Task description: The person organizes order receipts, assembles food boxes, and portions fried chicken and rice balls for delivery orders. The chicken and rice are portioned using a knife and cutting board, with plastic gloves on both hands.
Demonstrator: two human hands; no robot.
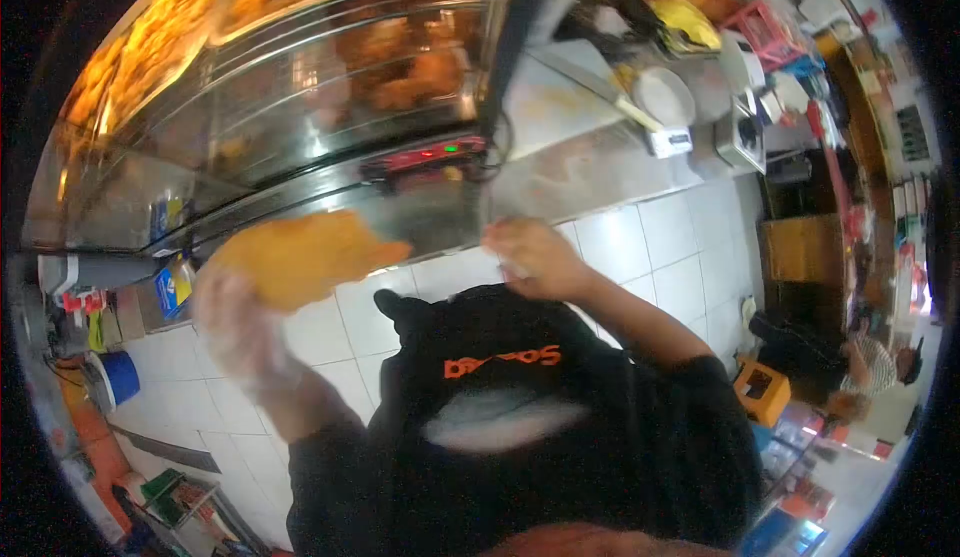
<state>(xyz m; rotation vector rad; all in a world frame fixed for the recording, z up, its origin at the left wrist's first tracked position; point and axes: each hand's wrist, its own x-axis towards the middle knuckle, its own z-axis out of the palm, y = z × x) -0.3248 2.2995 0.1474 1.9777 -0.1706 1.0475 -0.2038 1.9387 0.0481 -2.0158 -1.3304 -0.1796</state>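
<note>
My left hand (240, 322), in a clear plastic glove, grips the lower left end of a broad orange-brown piece (305, 257). Blur hides whether this is food or paper wrapping. The piece is held out over the floor, in front of a glass-fronted food case. My right hand (538, 257) looks bare and is closed, its fingers drawn together near the steel counter edge. Whatever it may hold is too small and smeared to name. The two hands are apart, on either side of my black top (540, 387).
The lit glass case (330, 77) holds browned food on trays. Below it sits a red control panel (425, 157). A knife (590, 82) lies on a board, near a white bowl (663, 97). A blue bucket (118, 377) stands left; another person (835, 362) is far right.
</note>
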